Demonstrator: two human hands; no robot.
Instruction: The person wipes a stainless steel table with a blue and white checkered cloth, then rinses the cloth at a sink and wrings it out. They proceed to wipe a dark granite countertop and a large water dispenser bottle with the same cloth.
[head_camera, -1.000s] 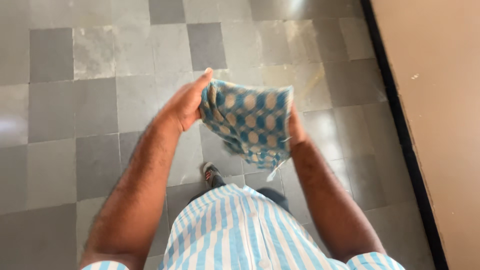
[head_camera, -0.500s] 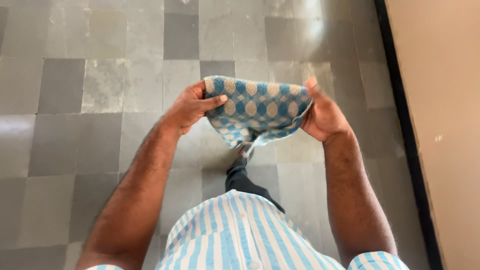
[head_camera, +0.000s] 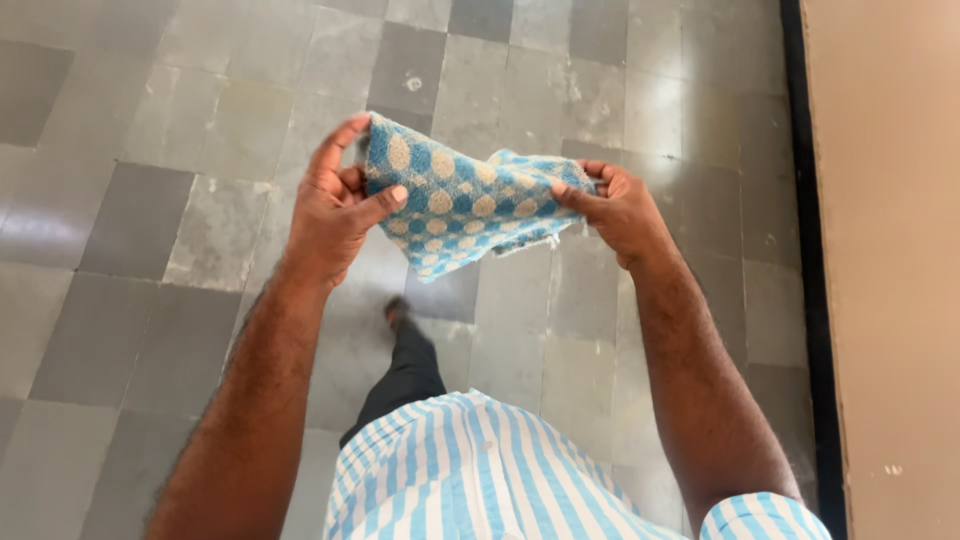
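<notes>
A small blue cloth with beige dots (head_camera: 465, 200) is stretched between both hands at chest height, above the floor. My left hand (head_camera: 335, 205) pinches its left edge, thumb on top. My right hand (head_camera: 615, 205) grips the right edge, which is bunched and folded over. The cloth's lower part sags between the hands. Below it I see my blue-and-white striped shirt (head_camera: 480, 470) and one dark trouser leg with a shoe (head_camera: 400, 355) stepping forward.
The floor (head_camera: 180, 200) is a chequer of light and dark grey tiles, worn and stained. A black skirting strip (head_camera: 808, 250) runs along the right, with a tan wall (head_camera: 890, 230) beyond it.
The hands have drawn apart and spread the cloth flatter between them. The view has shifted as I walk forward along the wall.
</notes>
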